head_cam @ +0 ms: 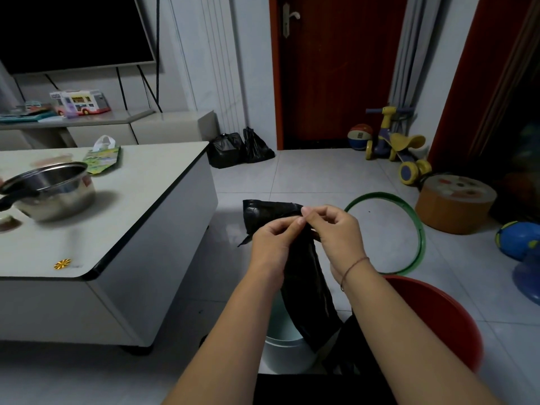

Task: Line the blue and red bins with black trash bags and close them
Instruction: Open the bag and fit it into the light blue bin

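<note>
1. Together, left hand [274,238] and right hand [336,229] pinch the black trash bag [309,287] at its top, fingers curled (bag folded).
2. It hangs over a pale bin [283,349], beside the red bin [432,311].

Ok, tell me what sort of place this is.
Most likely a home living room: a television sits above a low cabinet, a low white table carries a steel pot, and a child's ride-on toy stands on the tiled floor beside a ball.
</note>
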`<state>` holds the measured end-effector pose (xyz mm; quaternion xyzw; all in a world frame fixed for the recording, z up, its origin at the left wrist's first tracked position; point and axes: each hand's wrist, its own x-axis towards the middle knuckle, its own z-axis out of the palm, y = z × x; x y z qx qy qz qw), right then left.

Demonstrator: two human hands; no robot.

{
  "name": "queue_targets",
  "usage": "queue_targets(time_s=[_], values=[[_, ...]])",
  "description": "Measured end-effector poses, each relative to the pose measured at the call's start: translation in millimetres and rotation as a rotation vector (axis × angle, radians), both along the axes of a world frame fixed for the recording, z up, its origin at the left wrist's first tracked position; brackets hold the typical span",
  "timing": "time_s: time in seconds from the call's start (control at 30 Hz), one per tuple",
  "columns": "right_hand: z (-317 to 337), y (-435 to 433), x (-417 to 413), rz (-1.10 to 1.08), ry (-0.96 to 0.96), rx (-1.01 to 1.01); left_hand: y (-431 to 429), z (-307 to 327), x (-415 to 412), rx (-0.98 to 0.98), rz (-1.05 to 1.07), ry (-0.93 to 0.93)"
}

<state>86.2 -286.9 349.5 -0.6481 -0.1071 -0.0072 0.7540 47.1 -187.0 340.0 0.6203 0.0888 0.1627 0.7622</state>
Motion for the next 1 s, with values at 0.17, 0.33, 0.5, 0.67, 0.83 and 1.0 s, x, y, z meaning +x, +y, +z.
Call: queue_targets(time_s=[0.17, 0.33, 0.5, 0.67, 0.83, 1.0], values=[[-0.2, -5.7, 5.1, 0.0, 0.007, 0.019, -1.0, -0.7, 1.2, -0.033, -0.011, 0.042], [0.8, -8.8, 7.0, 0.033, 0.069, 0.108, -1.0, 1.9, 1.6, -0.175, -0.047, 0.039], [0.3, -13.3, 17.1, 0.029, 0.134, 0.236, 5.1, 2.2, 5.9, -0.382, -0.006, 0.021], [2.8, -30.9, 33.6, -0.033, 0.286, 0.522, 32.1, 0.6, 9.2, -0.549, 0.171, -0.017], [-1.3, -38.8, 45.4, -0.074, 0.36, 0.596, 47.9, -2.0, 10.6, -0.587, 0.246, -0.03], [-1.3, -27.8, 47.4, -0.126, 0.361, 0.474, 52.6, -4.8, 14.3, -0.315, 0.429, 0.013]])
